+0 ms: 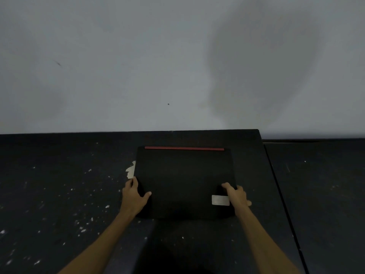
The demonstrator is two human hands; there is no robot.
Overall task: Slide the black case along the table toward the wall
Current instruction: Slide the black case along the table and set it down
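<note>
A flat black case (183, 180) with a red strip along its far edge and a pale label near its right front corner lies on the dark table (59, 184). Its far edge sits a short gap from the grey wall (138, 66). My left hand (134, 196) grips the case's left edge near the front, thumb on top. My right hand (237, 195) grips the right edge beside the label, fingers curled over the top.
The table is dark and speckled with white paint flecks. A torn pale scrap (131, 170) sticks out beside the case's left edge. The table's right edge (276, 184) runs close to the case, with a second dark surface (320, 184) beyond it.
</note>
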